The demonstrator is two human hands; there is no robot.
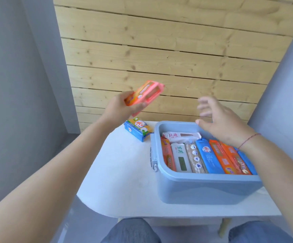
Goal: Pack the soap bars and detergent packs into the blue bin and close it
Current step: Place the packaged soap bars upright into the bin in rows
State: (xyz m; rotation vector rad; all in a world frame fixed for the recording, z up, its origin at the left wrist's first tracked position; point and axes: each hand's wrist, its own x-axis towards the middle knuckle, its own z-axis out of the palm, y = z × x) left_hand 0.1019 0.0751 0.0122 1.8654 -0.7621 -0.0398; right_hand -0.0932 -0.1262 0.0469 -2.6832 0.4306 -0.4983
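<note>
Fingers [138,106] of my left hand [122,106] clamp 1 stiff, light soap bar [143,94] across its width; right hand [219,120] spread above bin [203,190].

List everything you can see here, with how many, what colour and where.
Blue bin: one, light blue, open, on the right of the table.
Packs in the bin: about nine, orange, white, tan and blue, mostly on edge in a row.
Blue and yellow pack: one, on the table left of the bin.
Pink-orange pack: one, held in the air.
Table: one, white.
Wooden wall: pale planks, behind.
Left hand: fingers closed on the pink-orange pack.
Right hand: open, above the bin's far side.
Knees: two, blue jeans, bottom edge.
</note>
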